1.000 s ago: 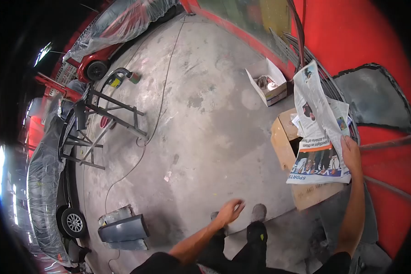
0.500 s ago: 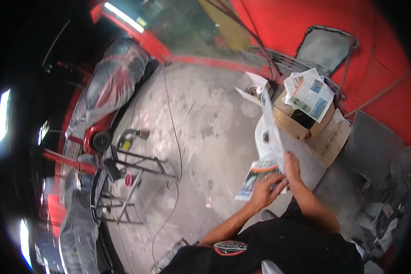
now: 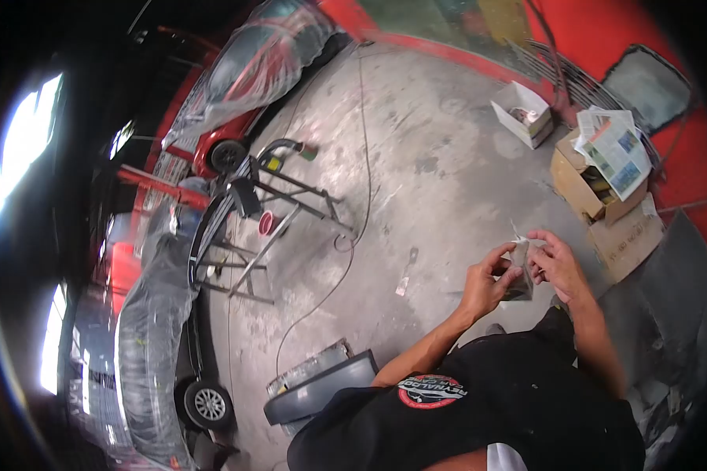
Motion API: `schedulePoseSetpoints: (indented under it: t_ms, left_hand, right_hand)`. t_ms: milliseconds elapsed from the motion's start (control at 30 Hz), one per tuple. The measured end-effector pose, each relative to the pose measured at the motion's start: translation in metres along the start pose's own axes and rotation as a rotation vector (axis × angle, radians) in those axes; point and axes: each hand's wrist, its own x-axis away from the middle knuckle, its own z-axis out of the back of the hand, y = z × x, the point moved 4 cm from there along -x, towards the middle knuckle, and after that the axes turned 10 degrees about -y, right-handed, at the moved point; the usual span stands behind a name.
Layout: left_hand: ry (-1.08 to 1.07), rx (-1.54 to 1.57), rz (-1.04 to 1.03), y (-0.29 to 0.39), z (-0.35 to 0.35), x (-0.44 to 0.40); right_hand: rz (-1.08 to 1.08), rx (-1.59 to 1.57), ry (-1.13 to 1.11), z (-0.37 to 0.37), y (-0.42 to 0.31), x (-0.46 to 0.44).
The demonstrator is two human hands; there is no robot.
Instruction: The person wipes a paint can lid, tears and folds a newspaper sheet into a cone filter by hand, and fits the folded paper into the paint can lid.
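A small folded piece of newspaper is held in front of my torso, over the concrete floor. My left hand grips it from the left, thumb and fingers closed on its edge. On the other side my right hand pinches the paper with bent fingers near its top. The paper is seen nearly edge-on, so its printed face is mostly hidden.
At right, an open cardboard box carries newspaper sheets; a white box stands beyond it. To the left are a metal stand with a red cup and plastic-covered cars. A hose crosses the floor.
The large spread newspaper sheet is now a small folded piece between both hands. My hands have come to either side of it. The view has shifted left.
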Motion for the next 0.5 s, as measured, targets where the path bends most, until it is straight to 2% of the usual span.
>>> schedulePoseSetpoints:
  t_ms: [33,100,167,233,300,367,433,500]
  left_hand:
    - [0.021,0.004,0.004,-0.005,0.002,0.002]
    - [0.007,0.319,-0.004,-0.018,0.006,0.005]
    - [0.000,0.396,0.017,-0.022,0.013,0.012]
    - [-0.003,0.475,0.043,-0.030,0.016,0.016]
    - [-0.063,0.476,0.060,-0.039,0.017,0.023]
    - [-0.035,0.499,0.082,-0.042,0.022,0.028]
    - [-0.016,0.518,0.095,-0.041,0.032,0.027]
    - [0.116,0.497,0.130,-0.042,0.049,0.028]
  right_hand:
    - [-0.009,0.010,-0.018,-0.004,0.002,-0.004]
    - [0.152,0.482,-0.009,-0.013,-0.005,-0.006]
    - [0.185,0.556,-0.020,-0.025,-0.014,-0.001]
    - [0.333,0.863,-0.087,-0.036,-0.024,0.002]
    - [0.275,0.880,-0.128,-0.046,-0.034,0.004]
    - [0.223,0.903,-0.166,-0.051,-0.034,0.001]
    - [0.485,0.986,-0.168,-0.056,-0.039,-0.002]
    - [0.523,0.977,-0.144,-0.065,-0.046,-0.002]
